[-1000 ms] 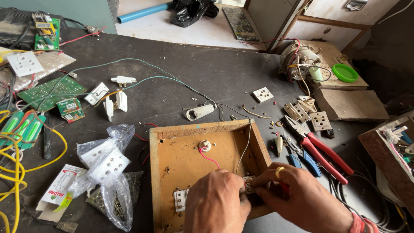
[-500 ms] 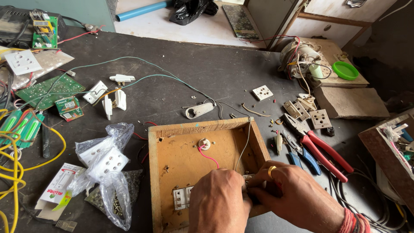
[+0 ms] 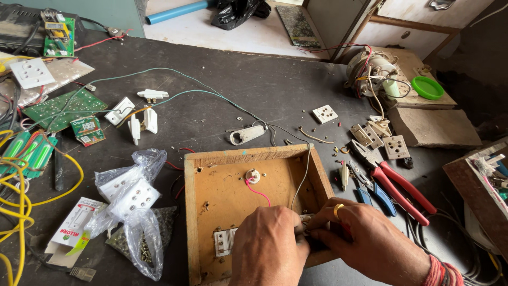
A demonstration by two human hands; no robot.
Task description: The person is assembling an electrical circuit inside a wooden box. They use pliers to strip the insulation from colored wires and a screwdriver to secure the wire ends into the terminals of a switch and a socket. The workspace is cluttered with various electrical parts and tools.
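Note:
A shallow wooden switch box [image 3: 211,190] lies open on the dark table, with a small round white fitting [image 3: 253,175] and a pink wire [image 3: 260,191] inside. White switches [image 3: 222,242] sit at its near edge. My left hand [image 3: 270,249] and my right hand [image 3: 365,238] meet at the box's right inner side, fingertips pinched together on a small part with wire ends; the part itself is mostly hidden. A thin grey wire [image 3: 303,177] runs down into the box to my fingers. My right hand wears a gold ring.
Red-handled pliers [image 3: 402,185] and blue-handled cutters [image 3: 370,193] lie right of the box, with loose sockets [image 3: 394,145]. A plastic bag of white sockets [image 3: 127,193] and screws lies left. Circuit boards [image 3: 63,108], yellow cable [image 3: 21,201] and a small motor [image 3: 370,71] surround.
My hands have stayed at the box's right inner side, shifting slightly toward the near edge, with fingers working closer together. The view has dipped a little.

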